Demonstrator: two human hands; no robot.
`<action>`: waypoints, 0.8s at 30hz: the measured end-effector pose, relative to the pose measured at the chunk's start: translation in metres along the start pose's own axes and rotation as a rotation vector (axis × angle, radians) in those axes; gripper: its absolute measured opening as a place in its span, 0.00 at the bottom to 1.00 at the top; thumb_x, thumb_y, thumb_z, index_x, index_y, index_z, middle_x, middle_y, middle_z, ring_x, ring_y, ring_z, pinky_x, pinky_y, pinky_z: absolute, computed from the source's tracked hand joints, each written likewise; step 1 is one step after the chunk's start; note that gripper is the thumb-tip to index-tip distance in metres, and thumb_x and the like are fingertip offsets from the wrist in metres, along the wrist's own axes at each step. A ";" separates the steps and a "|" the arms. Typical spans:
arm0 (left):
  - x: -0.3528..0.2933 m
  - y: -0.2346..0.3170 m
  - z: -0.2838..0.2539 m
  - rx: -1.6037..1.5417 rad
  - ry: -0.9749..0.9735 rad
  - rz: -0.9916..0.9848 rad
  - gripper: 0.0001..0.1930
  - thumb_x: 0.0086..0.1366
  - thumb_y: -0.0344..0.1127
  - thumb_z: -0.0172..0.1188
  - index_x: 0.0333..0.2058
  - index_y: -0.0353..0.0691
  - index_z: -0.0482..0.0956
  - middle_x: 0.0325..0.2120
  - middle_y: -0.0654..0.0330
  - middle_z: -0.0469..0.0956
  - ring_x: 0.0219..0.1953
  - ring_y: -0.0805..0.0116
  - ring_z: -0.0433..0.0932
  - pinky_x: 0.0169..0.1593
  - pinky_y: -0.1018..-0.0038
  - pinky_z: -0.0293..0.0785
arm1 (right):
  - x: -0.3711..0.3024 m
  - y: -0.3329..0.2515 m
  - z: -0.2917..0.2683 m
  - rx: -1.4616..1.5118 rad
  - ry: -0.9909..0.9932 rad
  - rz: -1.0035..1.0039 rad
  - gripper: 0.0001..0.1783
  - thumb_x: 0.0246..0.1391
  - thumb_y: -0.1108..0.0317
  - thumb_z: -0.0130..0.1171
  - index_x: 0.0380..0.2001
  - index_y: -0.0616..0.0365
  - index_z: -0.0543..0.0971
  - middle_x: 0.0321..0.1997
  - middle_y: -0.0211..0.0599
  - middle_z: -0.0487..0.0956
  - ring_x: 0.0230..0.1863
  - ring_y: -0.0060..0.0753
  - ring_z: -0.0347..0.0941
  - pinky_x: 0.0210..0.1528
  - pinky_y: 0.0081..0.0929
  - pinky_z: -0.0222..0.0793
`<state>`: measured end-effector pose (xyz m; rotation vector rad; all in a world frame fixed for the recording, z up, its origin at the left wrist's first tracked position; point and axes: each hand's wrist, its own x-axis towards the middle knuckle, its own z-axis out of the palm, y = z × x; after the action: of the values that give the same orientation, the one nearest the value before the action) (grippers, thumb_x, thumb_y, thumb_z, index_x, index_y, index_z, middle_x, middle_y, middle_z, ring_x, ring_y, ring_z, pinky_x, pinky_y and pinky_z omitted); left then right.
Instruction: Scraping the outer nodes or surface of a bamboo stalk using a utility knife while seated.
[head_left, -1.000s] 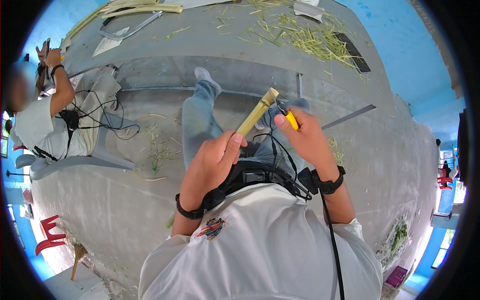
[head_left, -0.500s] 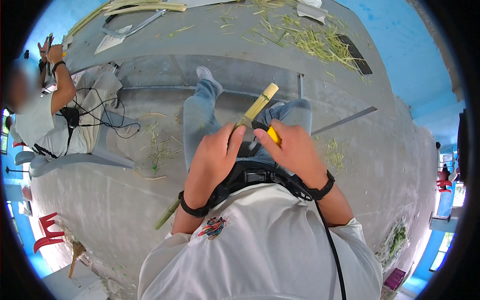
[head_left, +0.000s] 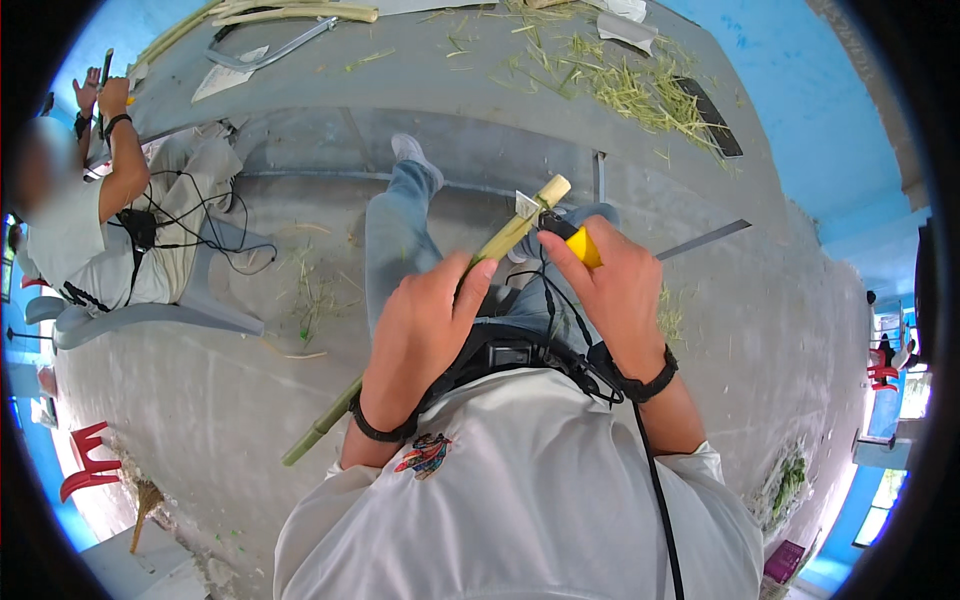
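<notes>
My left hand (head_left: 425, 318) is closed round a slim green bamboo stick (head_left: 505, 238), which slants from beside my left forearm up to the right over my lap. Its far part is pale, with the green skin off. In my right hand (head_left: 622, 300) is a yellow and black utility knife (head_left: 583, 247), the fingers wrapped round its handle. The knife's blade (head_left: 527, 205) lies against the stick close to its pale far end. Exactly how deep the edge sits I cannot tell.
Ahead stands a grey table (head_left: 420, 95) with green shavings (head_left: 630, 90), a dark flat object (head_left: 710, 118), a hacksaw (head_left: 280, 55) and bamboo lengths (head_left: 290, 12). A co-worker (head_left: 125, 210) sits at the left on a grey chair (head_left: 190, 315). More shavings lie on the floor.
The knife has moved away from me along the stick, from near my left hand to near the far end. The stick's near end reaches further down to the left.
</notes>
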<state>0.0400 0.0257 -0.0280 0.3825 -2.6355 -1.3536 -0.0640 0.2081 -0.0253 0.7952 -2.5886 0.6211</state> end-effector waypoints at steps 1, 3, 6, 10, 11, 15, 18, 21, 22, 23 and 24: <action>-0.001 -0.001 0.000 -0.002 -0.010 0.005 0.19 0.73 0.47 0.54 0.37 0.34 0.78 0.22 0.43 0.73 0.26 0.40 0.67 0.30 0.61 0.68 | -0.003 0.001 0.001 0.000 0.001 -0.003 0.27 0.54 0.44 0.68 0.22 0.55 0.71 0.15 0.38 0.71 0.16 0.48 0.70 0.18 0.37 0.64; -0.003 -0.007 0.001 -0.005 -0.014 0.011 0.19 0.73 0.47 0.54 0.37 0.33 0.78 0.23 0.43 0.73 0.26 0.40 0.67 0.31 0.62 0.68 | -0.007 0.006 0.003 0.012 0.046 -0.059 0.26 0.53 0.45 0.69 0.21 0.55 0.70 0.14 0.38 0.70 0.16 0.45 0.70 0.19 0.37 0.64; -0.015 -0.026 -0.012 0.003 0.009 0.164 0.19 0.72 0.47 0.55 0.37 0.34 0.80 0.22 0.44 0.73 0.24 0.44 0.68 0.32 0.64 0.69 | 0.002 0.027 -0.011 -0.128 0.100 0.086 0.27 0.55 0.46 0.68 0.22 0.57 0.70 0.15 0.39 0.70 0.16 0.41 0.68 0.19 0.35 0.62; -0.019 -0.033 -0.039 0.025 -0.063 -0.160 0.19 0.71 0.48 0.56 0.36 0.34 0.79 0.22 0.42 0.73 0.26 0.38 0.70 0.30 0.57 0.67 | 0.005 0.056 -0.040 0.054 0.126 0.337 0.26 0.58 0.47 0.66 0.24 0.59 0.72 0.16 0.39 0.67 0.16 0.34 0.62 0.20 0.30 0.59; -0.016 -0.023 -0.041 0.028 -0.036 -0.137 0.18 0.71 0.47 0.56 0.35 0.34 0.79 0.22 0.42 0.73 0.26 0.38 0.69 0.30 0.57 0.67 | 0.007 0.044 -0.038 0.159 0.086 0.301 0.25 0.59 0.48 0.66 0.25 0.60 0.72 0.16 0.39 0.67 0.17 0.32 0.59 0.21 0.29 0.58; -0.009 -0.024 -0.034 0.007 -0.070 0.013 0.18 0.72 0.46 0.55 0.38 0.35 0.82 0.20 0.49 0.74 0.20 0.57 0.69 0.29 0.67 0.66 | 0.014 0.008 -0.033 0.437 -0.004 0.362 0.25 0.58 0.49 0.67 0.27 0.62 0.74 0.17 0.36 0.65 0.20 0.28 0.55 0.23 0.27 0.57; -0.011 -0.021 -0.033 0.033 -0.053 0.028 0.17 0.73 0.45 0.55 0.39 0.35 0.81 0.20 0.48 0.75 0.20 0.51 0.68 0.28 0.66 0.66 | 0.011 0.006 -0.026 0.442 -0.056 0.265 0.24 0.56 0.49 0.69 0.31 0.62 0.75 0.19 0.36 0.70 0.21 0.29 0.59 0.25 0.26 0.61; -0.010 -0.020 -0.026 0.011 0.004 0.075 0.16 0.72 0.45 0.56 0.38 0.35 0.80 0.21 0.46 0.74 0.21 0.45 0.66 0.28 0.64 0.66 | 0.011 -0.010 -0.018 0.533 -0.041 0.161 0.22 0.54 0.53 0.71 0.37 0.60 0.77 0.25 0.39 0.76 0.23 0.34 0.70 0.29 0.28 0.68; -0.010 -0.018 -0.025 0.008 0.002 0.074 0.16 0.72 0.45 0.56 0.38 0.35 0.80 0.21 0.46 0.74 0.21 0.45 0.66 0.28 0.64 0.66 | 0.012 -0.015 -0.016 0.531 -0.043 0.163 0.22 0.54 0.53 0.71 0.37 0.60 0.77 0.25 0.39 0.76 0.23 0.34 0.70 0.29 0.28 0.68; -0.011 -0.014 -0.025 0.016 -0.015 0.086 0.16 0.72 0.45 0.56 0.38 0.34 0.80 0.21 0.44 0.73 0.22 0.43 0.66 0.28 0.64 0.66 | 0.014 -0.019 -0.016 0.549 -0.084 0.131 0.22 0.51 0.57 0.74 0.39 0.61 0.78 0.29 0.37 0.79 0.28 0.29 0.72 0.34 0.25 0.69; -0.011 -0.011 -0.025 0.023 -0.031 0.099 0.17 0.72 0.45 0.56 0.38 0.34 0.79 0.21 0.43 0.72 0.23 0.41 0.65 0.28 0.63 0.66 | 0.016 -0.022 -0.015 0.567 -0.125 0.098 0.22 0.48 0.61 0.76 0.40 0.62 0.78 0.33 0.35 0.81 0.33 0.24 0.74 0.38 0.22 0.71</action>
<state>0.0583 0.0034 -0.0230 0.2323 -2.6587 -1.3105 -0.0600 0.1926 0.0008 0.8931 -2.5953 1.4142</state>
